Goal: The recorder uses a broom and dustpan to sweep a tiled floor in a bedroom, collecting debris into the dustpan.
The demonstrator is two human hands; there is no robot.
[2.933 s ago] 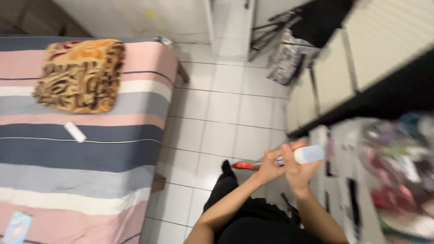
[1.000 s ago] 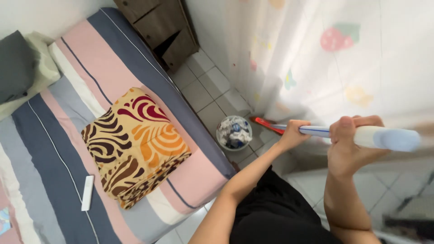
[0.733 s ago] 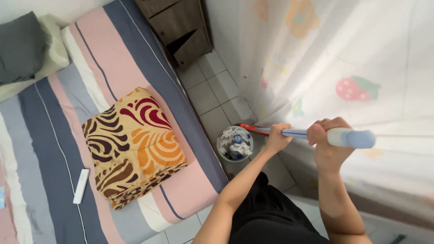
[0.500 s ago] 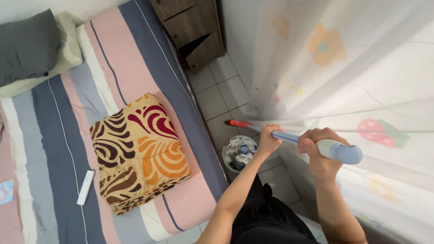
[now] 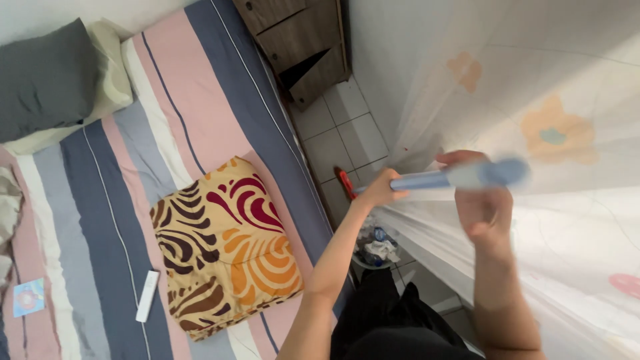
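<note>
Both my hands grip a long blue-and-white broom handle (image 5: 427,180) held almost level. My left hand (image 5: 379,191) is closed on the shaft lower down. Higher up, near the pale blue end, my right hand (image 5: 481,200) is closed on it and blurred by motion. The red broom head (image 5: 345,183) is down on the white floor tiles beside the bed. A sheer white curtain (image 5: 533,100) with pastel flower prints hangs against the handle and my right hand.
A striped pink, grey and navy bed (image 5: 100,200) fills the left, with a folded patterned blanket (image 5: 223,247), a white remote (image 5: 147,296) and pillows (image 5: 47,80) on it. A small bin of crumpled paper (image 5: 377,250) stands below my left arm. A dark wooden nightstand (image 5: 300,40) is at the top.
The view swung from the open floor to the narrow gap between bed and curtain. The broom head moved up along the floor past the bin, and my hands rose with the handle.
</note>
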